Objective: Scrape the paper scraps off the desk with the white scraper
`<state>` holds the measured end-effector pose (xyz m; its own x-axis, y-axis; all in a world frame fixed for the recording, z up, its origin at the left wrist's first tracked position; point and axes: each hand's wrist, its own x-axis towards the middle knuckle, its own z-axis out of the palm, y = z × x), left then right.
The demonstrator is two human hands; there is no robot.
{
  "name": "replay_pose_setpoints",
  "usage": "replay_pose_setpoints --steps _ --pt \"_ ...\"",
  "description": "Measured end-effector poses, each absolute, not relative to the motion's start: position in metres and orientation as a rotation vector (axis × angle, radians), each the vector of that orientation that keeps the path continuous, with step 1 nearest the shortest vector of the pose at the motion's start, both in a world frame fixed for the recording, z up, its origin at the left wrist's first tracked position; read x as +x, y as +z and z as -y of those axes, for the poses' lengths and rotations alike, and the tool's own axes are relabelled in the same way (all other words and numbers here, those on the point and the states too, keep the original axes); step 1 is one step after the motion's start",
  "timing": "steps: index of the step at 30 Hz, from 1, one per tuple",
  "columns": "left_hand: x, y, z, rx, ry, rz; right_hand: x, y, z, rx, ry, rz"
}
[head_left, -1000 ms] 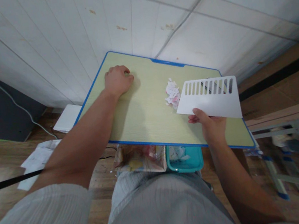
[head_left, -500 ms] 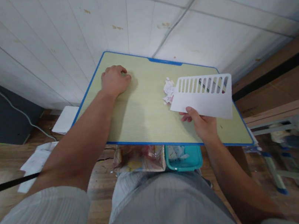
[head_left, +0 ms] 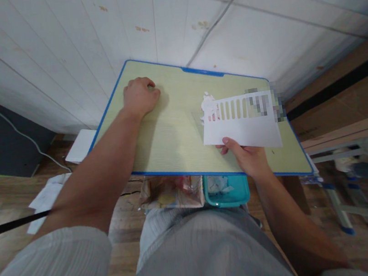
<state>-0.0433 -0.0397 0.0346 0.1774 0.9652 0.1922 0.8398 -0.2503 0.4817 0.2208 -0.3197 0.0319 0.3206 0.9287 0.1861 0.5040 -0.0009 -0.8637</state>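
On the pale yellow-green tabletop (head_left: pixel 184 142) with a blue rim, my left hand (head_left: pixel 142 96) rests at the far left with its fingers curled. Whether anything is inside it is hidden. My right hand (head_left: pixel 251 158) grips a white sheet of paper (head_left: pixel 243 131) by its near edge, thumb on top and fingers underneath. The sheet has a row of slanted-end slots cut along its far side; a blurred patch hides the slots at the right. A small heap of torn paper scraps (head_left: pixel 207 103) lies on the tabletop, partly under the sheet's left end.
Below the near edge stand a teal bin (head_left: pixel 235 192) with paper bits in it and a plastic-wrapped bag (head_left: pixel 174 192). A white panelled wall (head_left: pixel 153 22) with a cable (head_left: pixel 218 22) borders the back. Cardboard boxes (head_left: pixel 343 91) stand to the right.
My right hand has moved the slotted sheet slightly left and turned it, so its left slots now overlap the paper scraps. My left hand stays in place.
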Motion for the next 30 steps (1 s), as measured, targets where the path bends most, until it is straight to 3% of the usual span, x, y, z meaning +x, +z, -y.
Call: replay_pose_setpoints --steps 30 --pt "-0.041 0.037 0.043 2.161 0.648 -1.722 0.178 0.031 0.345 -1.598 0.773 1.406"
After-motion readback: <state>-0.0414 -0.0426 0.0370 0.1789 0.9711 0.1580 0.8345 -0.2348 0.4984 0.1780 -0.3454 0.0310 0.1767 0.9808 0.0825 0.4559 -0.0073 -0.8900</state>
